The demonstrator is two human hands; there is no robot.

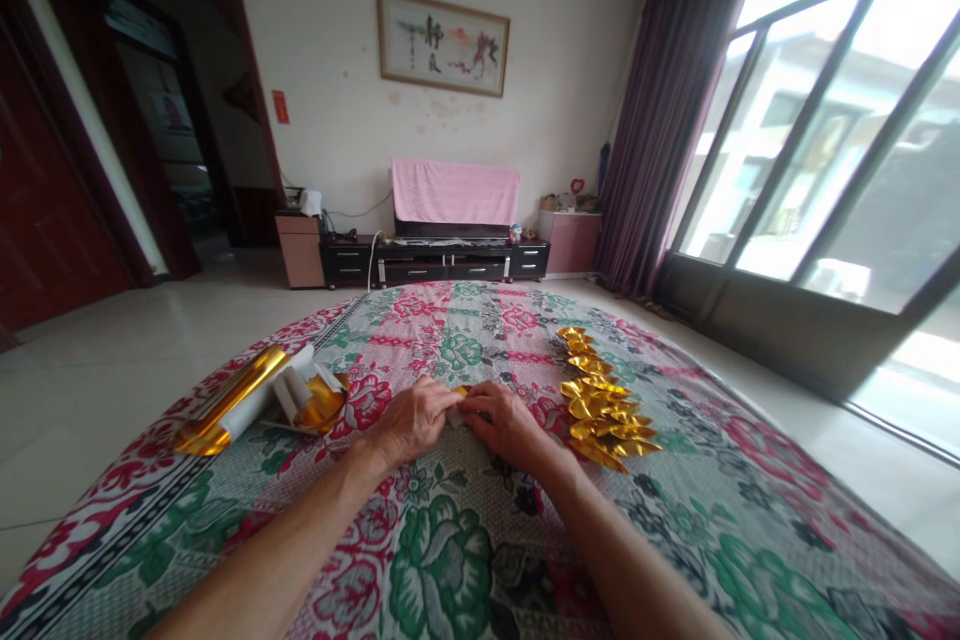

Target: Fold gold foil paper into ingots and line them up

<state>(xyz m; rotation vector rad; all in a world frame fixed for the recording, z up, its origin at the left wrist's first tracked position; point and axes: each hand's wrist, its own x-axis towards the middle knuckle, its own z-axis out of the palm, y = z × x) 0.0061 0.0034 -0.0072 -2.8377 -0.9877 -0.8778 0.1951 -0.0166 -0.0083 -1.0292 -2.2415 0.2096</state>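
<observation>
Gold piece [462, 389] mostly hidden between left hand [417, 417] and right hand [507, 418], shape unclear

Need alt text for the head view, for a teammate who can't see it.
The left hand and right hand hold a small, partly hidden gold piece above a flowered cloth. Folded gold shapes lie in a row at right; curled gold sheets at left.

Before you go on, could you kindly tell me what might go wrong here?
The small gold piece between the left hand and right hand could crease or tear if the grip is too tight. The row of folded gold pieces lies close beside the right hand, so a sideways swing might scatter it. The gold roll near the tablecloth's left edge could roll off.
</observation>
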